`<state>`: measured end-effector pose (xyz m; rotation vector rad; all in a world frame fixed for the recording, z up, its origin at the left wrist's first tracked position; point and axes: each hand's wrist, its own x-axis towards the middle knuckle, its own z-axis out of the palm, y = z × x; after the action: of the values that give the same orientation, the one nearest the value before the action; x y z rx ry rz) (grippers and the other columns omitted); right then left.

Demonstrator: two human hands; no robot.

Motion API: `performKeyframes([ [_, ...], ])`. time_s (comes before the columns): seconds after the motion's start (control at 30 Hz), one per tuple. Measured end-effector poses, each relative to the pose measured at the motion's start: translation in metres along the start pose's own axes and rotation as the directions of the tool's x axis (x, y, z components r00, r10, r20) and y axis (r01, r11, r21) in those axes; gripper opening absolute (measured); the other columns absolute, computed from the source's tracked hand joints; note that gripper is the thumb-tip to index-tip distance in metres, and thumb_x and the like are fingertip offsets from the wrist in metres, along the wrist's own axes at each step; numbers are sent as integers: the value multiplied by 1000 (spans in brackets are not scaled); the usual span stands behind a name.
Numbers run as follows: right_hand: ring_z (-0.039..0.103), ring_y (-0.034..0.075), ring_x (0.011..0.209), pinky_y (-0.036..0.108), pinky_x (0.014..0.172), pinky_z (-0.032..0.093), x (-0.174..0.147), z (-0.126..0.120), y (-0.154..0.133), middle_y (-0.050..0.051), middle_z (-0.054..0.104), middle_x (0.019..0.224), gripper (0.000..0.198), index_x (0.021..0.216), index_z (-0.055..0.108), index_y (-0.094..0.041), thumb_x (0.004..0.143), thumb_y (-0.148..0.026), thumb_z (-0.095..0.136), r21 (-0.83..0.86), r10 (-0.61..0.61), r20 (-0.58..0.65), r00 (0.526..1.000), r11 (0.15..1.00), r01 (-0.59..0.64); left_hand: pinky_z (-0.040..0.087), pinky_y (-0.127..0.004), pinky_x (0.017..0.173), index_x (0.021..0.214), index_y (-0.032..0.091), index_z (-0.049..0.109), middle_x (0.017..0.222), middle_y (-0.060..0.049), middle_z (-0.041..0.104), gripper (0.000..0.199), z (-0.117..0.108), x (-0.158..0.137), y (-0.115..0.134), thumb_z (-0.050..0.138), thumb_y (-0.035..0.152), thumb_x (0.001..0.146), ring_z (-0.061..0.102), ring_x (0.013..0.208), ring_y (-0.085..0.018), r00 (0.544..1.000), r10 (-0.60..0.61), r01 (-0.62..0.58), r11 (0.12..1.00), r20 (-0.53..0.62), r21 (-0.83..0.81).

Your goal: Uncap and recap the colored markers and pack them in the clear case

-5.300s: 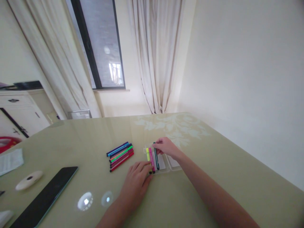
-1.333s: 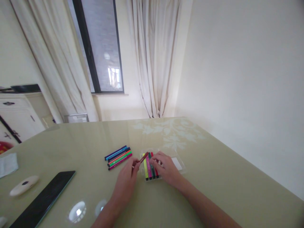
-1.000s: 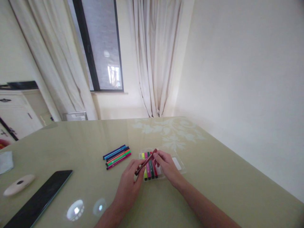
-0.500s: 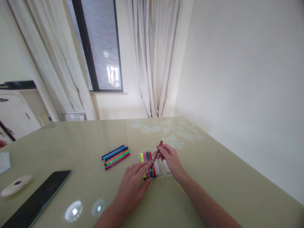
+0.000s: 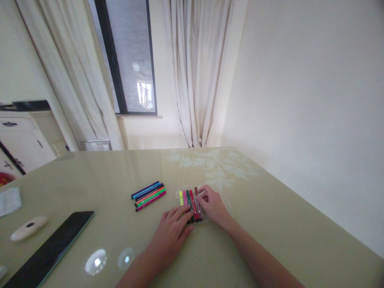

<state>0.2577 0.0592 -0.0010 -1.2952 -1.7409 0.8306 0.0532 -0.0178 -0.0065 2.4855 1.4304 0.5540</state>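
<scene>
A clear plastic case (image 5: 205,219) lies open on the table, holding a row of felt-tip markers: yellow, pink, dark green, red and brown. The brown marker (image 5: 196,192) lies at the right end of the row, beside the red marker (image 5: 192,200). My right hand (image 5: 212,203) has its curled fingertips at the upper part of the brown marker. Flat over the lower left of the row rests my left hand (image 5: 172,230), fingers stretched out and partly covering the yellow, pink and green markers.
Left of the case lie several loose markers (image 5: 150,197) in blue, black, orange, green and magenta. A black tablet (image 5: 57,244), a white oval object (image 5: 29,228) and a pale folded cloth or paper (image 5: 9,201) are on the table's left side. A wall borders the right edge.
The brown marker has gone from tilted above the case to lying in the row beside the red one. My right hand has lowered with it; my left hand stays over the markers.
</scene>
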Motion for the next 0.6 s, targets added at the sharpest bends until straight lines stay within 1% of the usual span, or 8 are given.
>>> performKeyframes([
  [0.1,67,16,72,26,68,47,-1,1,0,1,73,80,7,94,64,-20,90,-17,60,-127,-59,19,998,990,61,38,-52,114,153,42,42,156,-1,50,48,1,-2,1,45,43,105,46,140,-27,1000,22,-22,999,9,32],
  [0.17,66,16,76,26,71,46,-1,1,-2,1,74,83,8,93,67,-21,91,-18,60,-197,-90,31,995,976,94,37,-54,114,156,45,35,159,-2,47,54,3,-4,2,47,50,103,45,142,-29,999,41,-42,997,13,64],
  [0.23,66,16,78,27,74,46,-2,1,-5,2,75,86,10,93,69,-21,92,-18,60,-248,-96,38,995,963,103,36,-57,114,157,47,33,160,-3,44,57,6,-5,3,46,55,102,43,142,-31,999,48,-48,995,5,92],
  [0.3,66,17,81,28,77,45,-2,1,-8,3,75,88,12,90,71,-21,93,-19,60,-301,-95,36,995,948,101,36,-58,113,156,48,34,160,-4,44,57,8,-6,4,46,58,101,43,142,-33,999,46,-45,993,-6,107],
  [0.43,66,19,88,30,84,46,-3,-2,-12,5,76,94,15,88,75,-21,90,-17,61,-381,-95,49,994,918,106,37,-57,112,154,47,40,157,-4,48,54,11,-4,5,47,57,101,45,139,-33,999,31,-28,994,-33,102],
  [0.6,66,21,96,31,90,47,-3,-5,-4,6,77,102,22,97,79,-20,87,-14,61,-385,-75,89,993,917,103,40,-56,108,146,44,52,148,-5,55,46,9,2,10,49,53,101,49,133,-32,998,-13,16,998,-55,63],
])
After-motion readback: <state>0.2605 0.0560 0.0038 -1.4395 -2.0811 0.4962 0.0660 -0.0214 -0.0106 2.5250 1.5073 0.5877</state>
